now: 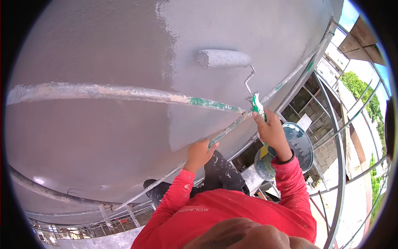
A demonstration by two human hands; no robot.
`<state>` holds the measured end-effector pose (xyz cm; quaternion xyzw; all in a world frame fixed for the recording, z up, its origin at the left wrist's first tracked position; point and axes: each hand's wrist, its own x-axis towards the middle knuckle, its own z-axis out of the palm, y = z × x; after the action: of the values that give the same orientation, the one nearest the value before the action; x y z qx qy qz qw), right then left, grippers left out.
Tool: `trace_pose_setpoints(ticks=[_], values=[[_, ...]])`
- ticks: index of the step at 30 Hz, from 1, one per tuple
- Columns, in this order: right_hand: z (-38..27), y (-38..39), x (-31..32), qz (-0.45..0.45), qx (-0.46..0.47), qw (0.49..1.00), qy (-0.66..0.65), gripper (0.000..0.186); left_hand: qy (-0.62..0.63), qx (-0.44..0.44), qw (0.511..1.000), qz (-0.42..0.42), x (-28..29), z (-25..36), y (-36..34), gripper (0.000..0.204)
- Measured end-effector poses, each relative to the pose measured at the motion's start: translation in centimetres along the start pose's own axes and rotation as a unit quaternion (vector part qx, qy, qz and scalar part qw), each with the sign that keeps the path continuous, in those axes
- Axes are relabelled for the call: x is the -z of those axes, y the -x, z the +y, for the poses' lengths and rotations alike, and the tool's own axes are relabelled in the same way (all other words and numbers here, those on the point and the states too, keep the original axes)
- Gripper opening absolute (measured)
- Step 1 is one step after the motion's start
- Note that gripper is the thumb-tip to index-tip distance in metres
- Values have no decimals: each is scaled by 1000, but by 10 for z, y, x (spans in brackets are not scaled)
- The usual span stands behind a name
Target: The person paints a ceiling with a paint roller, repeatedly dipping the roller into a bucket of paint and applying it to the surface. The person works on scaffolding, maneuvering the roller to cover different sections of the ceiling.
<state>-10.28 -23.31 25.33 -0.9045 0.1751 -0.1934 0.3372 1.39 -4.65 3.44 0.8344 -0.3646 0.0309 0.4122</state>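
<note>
Two hands grip: the right hand is closed around the grey-coated paint roller by its green handle. The left hand is wrapped around a paint-spattered metal scaffold pole beside the grey wall.

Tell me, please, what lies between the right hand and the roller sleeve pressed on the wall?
In the head view, only the roller's bent wire frame spans from the right hand to the paint roller sleeve on the grey wall.

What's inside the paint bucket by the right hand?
The bucket has a pale, paint-smeared inner wall and floor in view. The right hand, gripping the roller handle, and its wrist cover the near side, so the paint level cannot be seen.
</note>
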Motion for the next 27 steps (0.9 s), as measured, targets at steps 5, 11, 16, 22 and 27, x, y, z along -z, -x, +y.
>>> trace_pose_setpoints(ticks=[5,11,16,22,27], values=[[-3,-31,-7,134,99,986,12,40,3,-6,1000,-9,0,3,-2,54],[-14,-71,4,195,153,967,58,41,-2,-7,1000,-5,1,4,0,53],[6,-60,-8,185,145,967,102,40,7,1,1000,-10,1,5,-1,52],[3,-38,-2,145,90,985,8,40,3,-2,1000,-13,4,5,-5,52],[-45,-63,16,175,112,978,-3,42,-4,-16,1000,8,2,4,-1,52]])
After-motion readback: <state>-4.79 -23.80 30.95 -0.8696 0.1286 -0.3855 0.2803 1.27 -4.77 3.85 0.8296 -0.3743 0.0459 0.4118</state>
